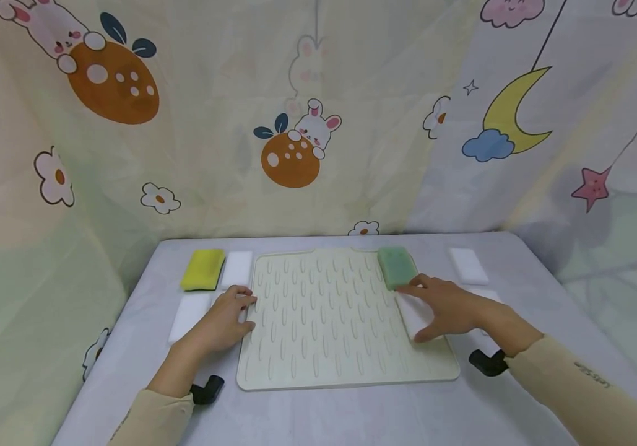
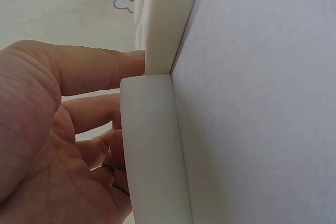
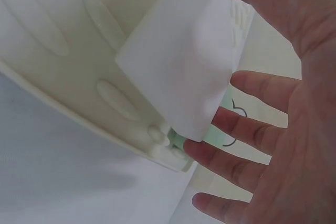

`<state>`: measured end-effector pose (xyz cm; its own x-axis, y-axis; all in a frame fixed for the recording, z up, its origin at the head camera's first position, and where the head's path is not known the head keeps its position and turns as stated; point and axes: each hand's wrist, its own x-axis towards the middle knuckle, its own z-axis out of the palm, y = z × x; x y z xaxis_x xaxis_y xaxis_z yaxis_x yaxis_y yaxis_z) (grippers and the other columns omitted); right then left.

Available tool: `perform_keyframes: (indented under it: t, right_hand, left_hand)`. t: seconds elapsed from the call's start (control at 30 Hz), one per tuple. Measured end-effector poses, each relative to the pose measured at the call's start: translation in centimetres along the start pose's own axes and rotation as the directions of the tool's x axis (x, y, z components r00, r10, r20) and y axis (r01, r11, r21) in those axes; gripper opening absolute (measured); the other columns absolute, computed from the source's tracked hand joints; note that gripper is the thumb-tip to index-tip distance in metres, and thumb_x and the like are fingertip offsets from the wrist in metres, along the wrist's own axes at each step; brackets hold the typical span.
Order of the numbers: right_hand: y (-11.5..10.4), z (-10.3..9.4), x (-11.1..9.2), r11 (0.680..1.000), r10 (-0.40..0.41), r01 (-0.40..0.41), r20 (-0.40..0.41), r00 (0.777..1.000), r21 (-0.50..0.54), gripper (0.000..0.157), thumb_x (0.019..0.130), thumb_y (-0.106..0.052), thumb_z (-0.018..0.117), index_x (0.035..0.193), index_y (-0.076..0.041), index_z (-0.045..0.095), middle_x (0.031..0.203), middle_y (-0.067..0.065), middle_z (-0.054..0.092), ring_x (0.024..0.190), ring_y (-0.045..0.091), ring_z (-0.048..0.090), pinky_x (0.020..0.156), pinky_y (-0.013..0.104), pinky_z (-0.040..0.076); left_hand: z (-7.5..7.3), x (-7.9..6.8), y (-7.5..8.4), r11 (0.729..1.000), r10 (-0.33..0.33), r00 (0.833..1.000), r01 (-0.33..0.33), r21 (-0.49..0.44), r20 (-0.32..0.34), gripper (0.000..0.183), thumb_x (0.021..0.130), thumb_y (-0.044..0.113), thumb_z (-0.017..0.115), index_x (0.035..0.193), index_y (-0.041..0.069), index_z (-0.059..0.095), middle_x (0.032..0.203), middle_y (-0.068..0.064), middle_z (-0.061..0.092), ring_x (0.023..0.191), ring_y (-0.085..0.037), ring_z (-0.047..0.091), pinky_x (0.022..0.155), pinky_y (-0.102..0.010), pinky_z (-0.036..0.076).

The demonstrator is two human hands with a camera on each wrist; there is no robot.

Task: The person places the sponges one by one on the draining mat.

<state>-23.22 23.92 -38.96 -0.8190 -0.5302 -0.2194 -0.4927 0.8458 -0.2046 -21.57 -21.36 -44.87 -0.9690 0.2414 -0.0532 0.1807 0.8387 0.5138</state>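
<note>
A cream drying mat (image 1: 324, 322) with raised oval ridges lies in the middle of the table. My right hand (image 1: 452, 303) holds a white sponge (image 3: 178, 56) by its edges over the mat's right side, thumb on one side and fingertips on the other. Right behind it, a green sponge (image 1: 397, 267) sits at the mat's far right corner. At the mat's left edge rests my left hand (image 1: 222, 321), its thumb touching the rim. In the left wrist view its other fingers reach behind a white sponge (image 2: 152, 145) that stands against the mat's edge.
A yellow sponge (image 1: 203, 270) and a white sponge (image 1: 237, 269) lie at the back left, with another white sponge (image 1: 189, 317) nearer. On the right, a white sponge (image 1: 468, 266) lies near the back edge. Patterned cloth (image 1: 212, 142) hangs behind the table.
</note>
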Motion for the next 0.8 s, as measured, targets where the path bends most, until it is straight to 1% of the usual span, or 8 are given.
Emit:
perform_keyframes:
  t: [0.23,0.33,0.57,0.8]
  right_hand:
    - [-0.47,0.34,0.36,0.999,0.041,-0.041,0.026,0.999,0.011,0.100,0.066,-0.059,0.080,0.150,-0.027,0.037,0.137,0.002,0.043,0.116,0.024,0.050,0.094,0.046,0.044]
    - [-0.41,0.50,0.50,0.999,0.032,-0.032,0.026,0.999,0.006,0.101,0.066,-0.060,0.080,0.150,-0.026,0.036,0.139,0.003,0.043,0.117,0.026,0.050,0.093,0.048,0.044]
    - [-0.41,0.61,0.66,1.000,0.016,-0.016,0.024,1.000,0.001,0.101,0.066,-0.059,0.081,0.150,-0.022,0.037,0.138,0.005,0.044,0.118,0.028,0.051,0.093,0.048,0.045]
    - [-0.49,0.95,0.80,1.000,0.030,-0.030,0.021,0.999,-0.001,0.102,0.065,-0.059,0.082,0.150,-0.023,0.037,0.137,0.003,0.044,0.117,0.027,0.051,0.092,0.047,0.045]
  left_hand:
    - [-0.03,-0.05,0.07,1.000,0.010,1.000,-0.010,0.004,-0.009,0.055,0.083,0.015,0.071,0.133,-0.003,0.055,0.141,-0.010,0.043,0.124,-0.030,0.046,0.101,-0.046,0.041]
    - [-0.05,-0.08,0.10,1.000,0.015,1.000,-0.014,0.004,-0.010,0.055,0.084,0.015,0.071,0.133,-0.003,0.055,0.141,-0.010,0.043,0.124,-0.029,0.046,0.100,-0.046,0.042]
    - [-0.09,0.00,0.22,1.000,0.020,1.000,-0.020,0.001,-0.007,0.055,0.083,0.014,0.071,0.133,-0.003,0.055,0.140,-0.010,0.043,0.123,-0.028,0.047,0.101,-0.046,0.041]
    - [-0.12,0.01,0.11,1.000,0.019,1.000,-0.019,0.001,-0.003,0.055,0.083,0.015,0.071,0.133,-0.002,0.055,0.141,-0.010,0.043,0.125,-0.029,0.046,0.101,-0.047,0.041]
